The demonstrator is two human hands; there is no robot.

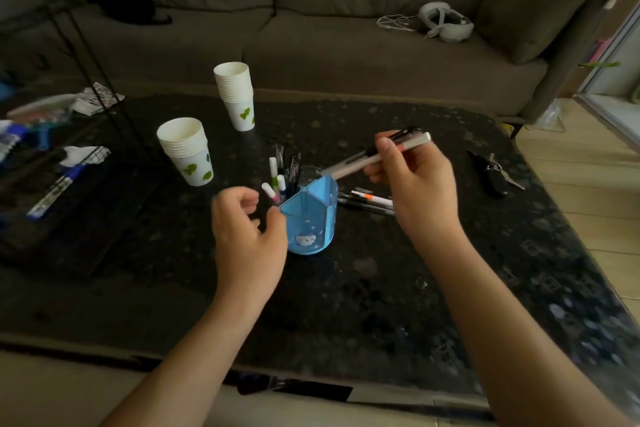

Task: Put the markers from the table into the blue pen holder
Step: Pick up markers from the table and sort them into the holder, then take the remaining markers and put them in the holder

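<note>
The blue pen holder [310, 215] stands mid-table with several markers [277, 180] upright in its back compartments. My right hand [412, 177] grips a bundle of pens and markers [372, 156], a grey-white one and dark ones, held slanted with the lower tips at the holder's right rim. My left hand [247, 232] hovers just left of the holder, fingers curled loosely and apart, thumb tip close to the holder's wall, holding nothing. More markers [367, 201] lie flat on the table just right of the holder, partly behind my right hand.
Two stacks of paper cups [187, 149] [237, 94] stand behind and left of the holder. Keys with a black fob [493, 173] lie at the right. A black wire rack [86, 163] with clutter fills the left. The dark table [346, 305] fronts a grey sofa [311, 28].
</note>
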